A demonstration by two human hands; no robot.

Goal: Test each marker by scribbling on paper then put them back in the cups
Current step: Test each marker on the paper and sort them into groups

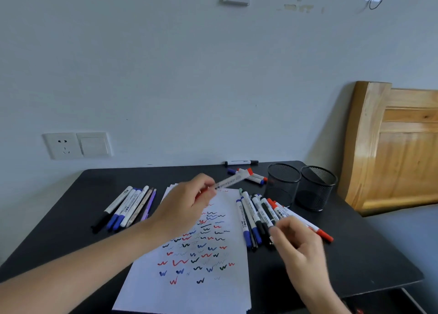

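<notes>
Black surface [71, 219] against a pale wall. In the middle, a stack of white paper [189, 280], long side running away from the viewer, top sheet covered in short red, blue and black scribbles.

Left hand [187, 204] raised over the far end of the paper, thumb and fingertips pinching a white marker with a red cap [233, 180], capped end angled up and toward the cups.

Right hand [296, 242] low over the near end of the right-hand pile of markers [257, 215], fingers curled and blurred; impossible to tell whether gripping one or only touching.

Left of the paper, a neat row of markers [128, 207] lying side by side, mostly blue and black ends toward the viewer. Beyond the paper, a small cluster of markers [256, 177] just beside the cups, and one black marker [241, 162] alone along the wall.

At the far right of the surface, two black mesh cups [283, 183] upright and touching, just behind the right-hand pile.

Wall socket [77, 145] on the left; wooden headboard [391, 148] on the right.
</notes>
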